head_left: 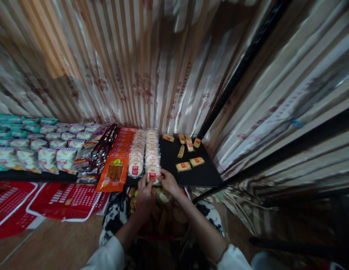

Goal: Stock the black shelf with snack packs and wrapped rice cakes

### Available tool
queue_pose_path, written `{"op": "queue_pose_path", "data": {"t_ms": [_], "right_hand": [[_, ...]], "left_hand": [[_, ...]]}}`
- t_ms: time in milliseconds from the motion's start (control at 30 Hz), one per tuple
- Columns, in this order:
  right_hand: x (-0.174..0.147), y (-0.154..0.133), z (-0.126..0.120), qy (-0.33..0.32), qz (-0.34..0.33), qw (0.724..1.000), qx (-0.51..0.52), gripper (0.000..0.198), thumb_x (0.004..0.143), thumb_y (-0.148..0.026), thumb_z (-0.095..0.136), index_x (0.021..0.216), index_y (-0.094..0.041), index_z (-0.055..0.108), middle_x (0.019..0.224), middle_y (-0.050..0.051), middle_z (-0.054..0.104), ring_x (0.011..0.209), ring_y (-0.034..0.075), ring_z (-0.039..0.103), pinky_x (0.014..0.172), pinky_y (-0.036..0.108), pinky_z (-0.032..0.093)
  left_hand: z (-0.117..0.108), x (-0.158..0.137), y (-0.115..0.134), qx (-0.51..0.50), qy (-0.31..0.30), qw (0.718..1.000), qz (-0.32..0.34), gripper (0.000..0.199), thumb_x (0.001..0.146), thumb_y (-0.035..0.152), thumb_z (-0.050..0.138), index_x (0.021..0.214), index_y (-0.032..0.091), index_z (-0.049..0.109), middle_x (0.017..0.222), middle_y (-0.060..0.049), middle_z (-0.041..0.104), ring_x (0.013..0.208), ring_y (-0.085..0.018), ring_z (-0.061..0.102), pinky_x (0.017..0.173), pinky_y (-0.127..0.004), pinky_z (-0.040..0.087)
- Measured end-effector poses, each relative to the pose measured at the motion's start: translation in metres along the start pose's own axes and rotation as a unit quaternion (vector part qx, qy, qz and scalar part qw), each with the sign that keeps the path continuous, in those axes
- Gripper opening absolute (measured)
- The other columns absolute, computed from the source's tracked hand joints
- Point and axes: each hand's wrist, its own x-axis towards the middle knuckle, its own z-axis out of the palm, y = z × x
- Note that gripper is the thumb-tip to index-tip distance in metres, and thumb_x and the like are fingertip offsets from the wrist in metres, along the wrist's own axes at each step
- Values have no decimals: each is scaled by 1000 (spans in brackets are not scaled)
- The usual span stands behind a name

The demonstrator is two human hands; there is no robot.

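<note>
At the front end of a row of wrapped round crackers (152,152), both my hands grip one wrapped round cracker (152,175) with a red label. My left hand (145,194) has its fingers closed at the left and front edge of the wrapper. On the right edge, the fingers of my right hand (169,182) pinch it. A second row of the same crackers (135,168) lies just to the left. Below my hands, a red-rimmed container (187,193) between my knees holds loose snacks, partly hidden by my forearms.
Small yellow snack packets (183,166) lie scattered on the black shelf (208,174) at right. Orange snack bags (115,174), dark shiny packets (91,165) and white packets (65,157) line the left. Red bags (67,198) hang below. Black poles (242,67) and striped sheeting (163,67) stand behind.
</note>
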Motion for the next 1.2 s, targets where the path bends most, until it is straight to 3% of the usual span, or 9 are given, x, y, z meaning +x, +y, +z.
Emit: {"op": "queue_pose_path", "data": {"t_ms": [200,433,767,933,1200], "right_hand": [[4,0,3,51,-3,990,-130,24,79,-25,54,101,-17,62,92,7,62,76,15,59,68,23,42],[7,12,15,98,-36,988,-116,31,81,-24,50,111,-17,55,101,9,61,88,19,58,79,27,45],[14,19,22,131,-46,985,-103,34,84,-28,47,117,-20,53,100,6,61,81,16,59,76,28,46],[18,17,25,152,-54,982,-100,37,83,-28,46,118,-17,52,102,8,60,87,17,58,80,29,46],[24,10,23,130,-31,983,-123,40,85,-29,43,121,-14,50,110,10,60,94,19,57,83,28,45]], "left_hand": [[10,3,-2,28,-28,999,-10,44,72,6,44,113,10,61,132,-15,46,117,-25,43,102,-39,37],[15,6,-2,20,-9,1000,-1,47,72,4,42,114,10,60,134,-14,44,121,-24,40,102,-38,38],[21,16,-3,42,-25,999,9,51,71,4,43,121,6,54,139,-18,37,125,-29,35,105,-41,34],[25,21,-6,49,0,998,25,48,74,6,42,120,8,55,138,-16,38,125,-27,35,105,-40,34],[22,30,1,49,4,999,4,45,76,8,42,119,10,56,133,-16,43,121,-29,40,99,-42,39]]}}
